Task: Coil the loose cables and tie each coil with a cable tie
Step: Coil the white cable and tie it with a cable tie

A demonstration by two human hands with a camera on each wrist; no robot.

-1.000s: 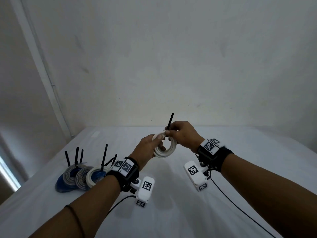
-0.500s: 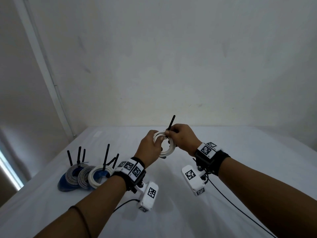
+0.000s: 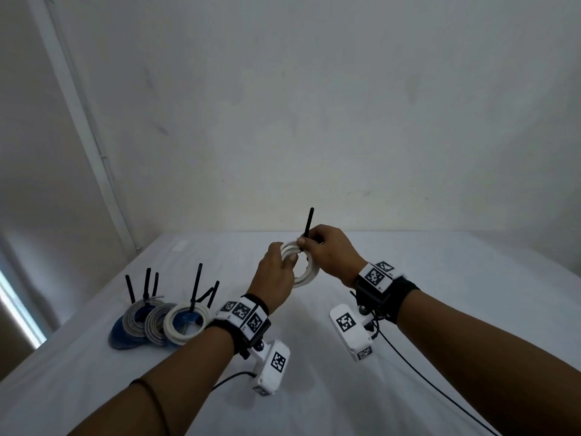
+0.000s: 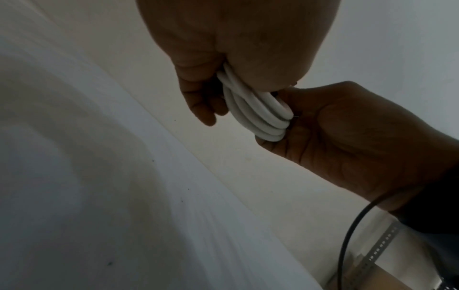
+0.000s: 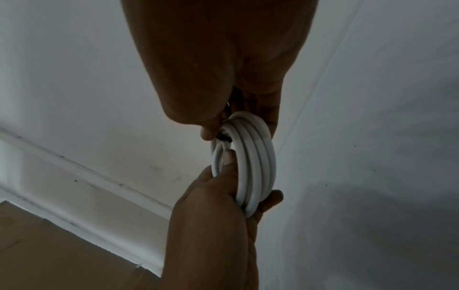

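A white wall point(image 3: 314, 105) rises behind a table point(image 3: 345, 388) draped in white cloth, with a pale vertical strip point(image 3: 85, 121) running down the wall at left. Above the table's middle, a person holds a white cable coil point(image 3: 303, 272) in the air between both hands. The left hand point(image 3: 276, 275) grips the coil's near side, thumb through the ring and fingers curled behind. The right hand point(image 3: 327, 250) pinches the coil's top together with a black cable tie point(image 3: 308, 225), whose free tail points up and slightly right.

Only the head view takes in the tie's tail and a cluster of finished coils point(image 3: 157, 322), grey, blue and white, lying on the cloth at left, well apart from the hands, with black tie ends standing up from them. The left wrist view shows the strands point(image 4: 258, 115) bunched side by side between the two hands. The right wrist view shows the ring edge-on point(image 5: 250, 162), a small dark part of the tie point(image 5: 224, 138) at the right thumb tip, and a brown surface point(image 5: 62, 255) beyond the table's edge.
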